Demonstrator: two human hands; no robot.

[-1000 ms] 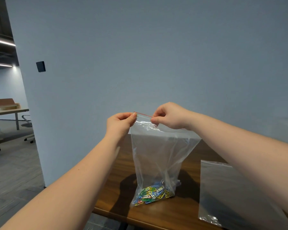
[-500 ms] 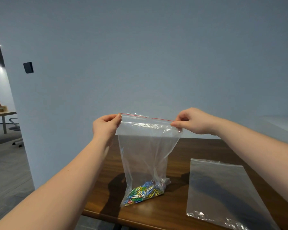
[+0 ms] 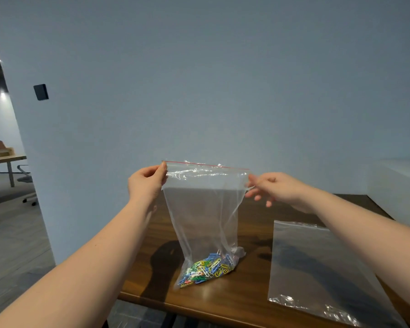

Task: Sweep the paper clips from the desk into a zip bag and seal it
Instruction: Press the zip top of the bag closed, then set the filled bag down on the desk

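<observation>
Zip bag (image 3: 204, 209) held upright above the wooden desk (image 3: 251, 301), frame centre.
Left hand (image 3: 147, 183) pinches the bag's upper left corner; right hand (image 3: 272, 188), fingers spread loose, touches its upper right edge. Coloured paper clips (image 3: 206, 268) fill the bottom. A second plastic bag (image 3: 322, 268) lies lower right.

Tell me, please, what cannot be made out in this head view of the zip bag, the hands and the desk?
- zip bag: whether its red-lined strip is pressed shut all along; too fine to tell.
- right hand: fingers spread at the bag's corner; contact unclear through the clear plastic.
- second bag: its near corner is cut off by the frame's bottom edge.
- desk: its right end lies behind the right forearm.
</observation>
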